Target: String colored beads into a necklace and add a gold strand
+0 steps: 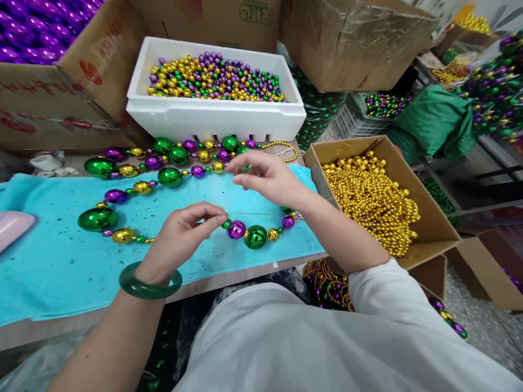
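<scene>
My left hand [190,228], a green bangle [150,281] on its wrist, pinches a bead strand by a small green bead [226,224]. From there the strand runs right through a purple bead [236,230], a large green bead [256,237] and a gold bead [272,234]. Above it, my right hand [261,177] is raised with thumb and fingers curled together around what looks like a fine clear thread, only faintly visible. A thin straight line crosses the gap between the hands. More of the bead necklace [98,219] loops left over the blue cloth [53,261].
Behind the necklaces stands a white foam box [216,121] of small mixed beads. At the right is a carton [433,242] of gold bead strings. A carton [102,65] of purple beads fills the upper left, and a pink object [14,228] lies at the left edge.
</scene>
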Demonstrator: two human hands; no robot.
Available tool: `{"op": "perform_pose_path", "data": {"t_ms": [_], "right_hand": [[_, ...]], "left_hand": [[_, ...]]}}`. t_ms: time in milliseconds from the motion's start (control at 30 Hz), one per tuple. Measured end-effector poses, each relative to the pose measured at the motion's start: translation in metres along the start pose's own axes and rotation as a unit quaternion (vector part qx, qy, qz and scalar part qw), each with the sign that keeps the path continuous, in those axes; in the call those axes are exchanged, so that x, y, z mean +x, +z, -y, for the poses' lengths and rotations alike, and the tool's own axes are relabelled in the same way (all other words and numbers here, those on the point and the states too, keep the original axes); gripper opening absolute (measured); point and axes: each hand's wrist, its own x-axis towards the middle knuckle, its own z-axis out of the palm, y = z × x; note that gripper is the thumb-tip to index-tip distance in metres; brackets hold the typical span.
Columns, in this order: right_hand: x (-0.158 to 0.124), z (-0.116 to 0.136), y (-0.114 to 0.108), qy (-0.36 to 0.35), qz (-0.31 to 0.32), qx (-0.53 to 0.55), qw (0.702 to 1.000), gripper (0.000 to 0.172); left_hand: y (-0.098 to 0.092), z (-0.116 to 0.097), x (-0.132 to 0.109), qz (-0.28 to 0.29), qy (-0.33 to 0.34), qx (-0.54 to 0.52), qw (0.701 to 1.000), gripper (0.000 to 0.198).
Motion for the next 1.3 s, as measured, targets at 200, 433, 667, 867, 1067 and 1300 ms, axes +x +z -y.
{"op": "perform_pose_path", "data": {"t_ms": [200, 433, 667, 867, 1067, 1300], "right_hand": [[-0.075, -0.065, -0.046, 0.274, 0.022, -0.342, 0.899, 0.006], [-0.156, -0.111, -0.013, 0.319, 0.083, -0.456, 0.826, 0.026], [-0.171, -0.099, -0.024, 0.344, 0.102, -0.485, 0.798, 0.022], [-0.183, -0.088, -0.046, 0.368, 0.045, -0.393, 0.841, 0.015], [-0.190, -0.079, -0.057, 0.371, -0.145, 0.069, 0.915, 0.015], [-0.142, -0.075, -0.001, 0.286, -0.086, 0.349, 0.888, 0.038]], "left_hand": [[-0.002, 0.009, -0.008, -0.049, -0.039, 0.017, 0.998, 0.023], [0.005, 0.017, -0.002, -0.013, -0.119, 0.009, 0.993, 0.028], [0.008, 0.024, 0.001, -0.004, -0.131, -0.007, 0.991, 0.023], [0.008, 0.034, 0.002, -0.008, -0.144, -0.033, 0.989, 0.024], [0.010, 0.036, 0.006, 0.006, -0.143, -0.063, 0.988, 0.026], [0.015, 0.034, 0.006, 0.027, -0.143, -0.104, 0.984, 0.027]]}}
